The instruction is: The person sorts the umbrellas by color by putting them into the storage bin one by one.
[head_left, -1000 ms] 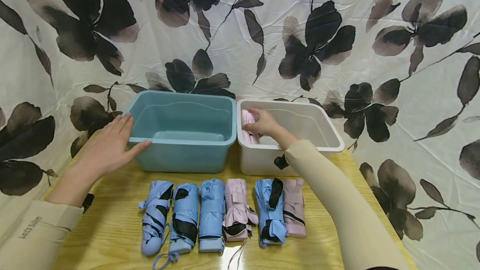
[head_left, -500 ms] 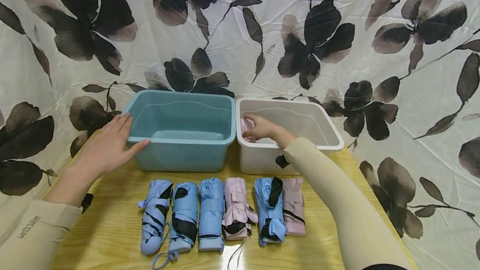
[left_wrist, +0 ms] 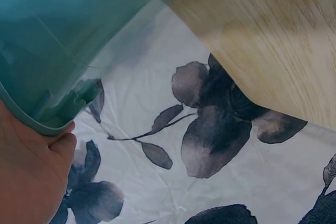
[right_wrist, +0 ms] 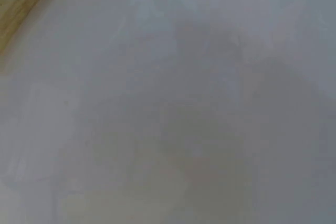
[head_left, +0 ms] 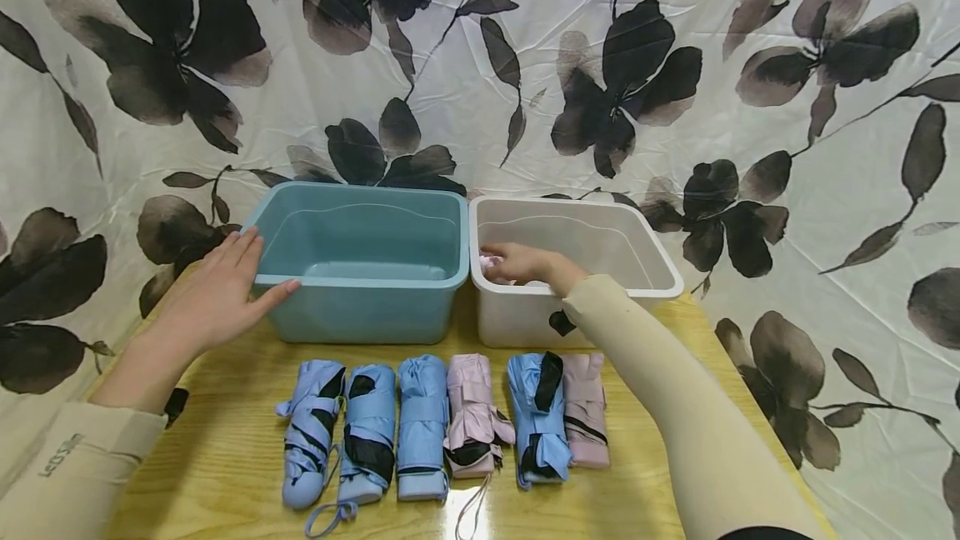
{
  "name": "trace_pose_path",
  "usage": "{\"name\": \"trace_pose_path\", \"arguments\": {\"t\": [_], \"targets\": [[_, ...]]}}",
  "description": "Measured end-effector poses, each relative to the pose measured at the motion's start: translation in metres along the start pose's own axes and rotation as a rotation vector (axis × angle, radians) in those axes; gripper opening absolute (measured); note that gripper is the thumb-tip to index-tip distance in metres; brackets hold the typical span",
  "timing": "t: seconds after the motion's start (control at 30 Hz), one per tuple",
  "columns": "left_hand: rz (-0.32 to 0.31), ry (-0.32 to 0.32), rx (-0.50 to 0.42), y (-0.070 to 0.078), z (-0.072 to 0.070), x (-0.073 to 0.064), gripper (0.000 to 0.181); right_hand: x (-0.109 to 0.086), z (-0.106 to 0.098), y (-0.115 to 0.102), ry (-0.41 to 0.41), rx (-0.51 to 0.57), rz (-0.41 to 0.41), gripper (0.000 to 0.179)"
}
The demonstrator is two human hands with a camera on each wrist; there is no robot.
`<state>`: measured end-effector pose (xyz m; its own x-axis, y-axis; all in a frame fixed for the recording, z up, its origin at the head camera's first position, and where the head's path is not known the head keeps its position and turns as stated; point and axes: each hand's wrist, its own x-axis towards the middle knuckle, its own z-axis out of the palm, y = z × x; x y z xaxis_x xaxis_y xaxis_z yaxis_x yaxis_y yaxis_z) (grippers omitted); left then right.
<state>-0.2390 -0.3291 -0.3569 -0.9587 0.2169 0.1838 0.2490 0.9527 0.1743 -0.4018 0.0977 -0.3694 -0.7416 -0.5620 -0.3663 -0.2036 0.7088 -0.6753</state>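
My right hand [head_left: 521,263] reaches down inside the white bin [head_left: 660,277], near its left wall. It holds a pink folded umbrella [head_left: 490,262], of which only a small part shows past the fingers. The right wrist view is blurred and filled by a pale surface. My left hand [head_left: 213,294] rests on the left rim of the blue-green bin [head_left: 367,311], its fingers straight and the thumb spread along the front edge. In the left wrist view, that hand [left_wrist: 31,166] touches the rim at a corner.
A row of folded umbrellas lies in front of the bins: several blue ones, such as the plain blue umbrella [head_left: 422,427], and two pink ones, including a pink umbrella [head_left: 587,411] at the right end. The wooden table [head_left: 225,473] meets a floral cloth [head_left: 525,107] behind.
My right hand has lowered deeper into the white bin with the pink umbrella, which is now mostly hidden. The left hand stays on the blue-green bin's rim.
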Motion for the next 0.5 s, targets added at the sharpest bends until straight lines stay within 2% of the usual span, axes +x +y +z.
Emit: {"name": "trace_pose_path", "arguments": {"t": [0.13,0.33,0.5], "targets": [[-0.008,-0.011,-0.010,-0.003,-0.001,-0.001,0.098,-0.001,-0.002,-0.002,-0.005,-0.018,-0.028,0.072],[-0.012,-0.029,-0.019,-0.002,-0.001,0.003,0.100,-0.009,-0.008,-0.006,0.061,-0.142,-0.065,0.073],[-0.018,-0.040,-0.029,0.001,-0.003,-0.001,0.100,-0.024,-0.014,-0.009,0.111,-0.220,-0.110,0.072]]}}
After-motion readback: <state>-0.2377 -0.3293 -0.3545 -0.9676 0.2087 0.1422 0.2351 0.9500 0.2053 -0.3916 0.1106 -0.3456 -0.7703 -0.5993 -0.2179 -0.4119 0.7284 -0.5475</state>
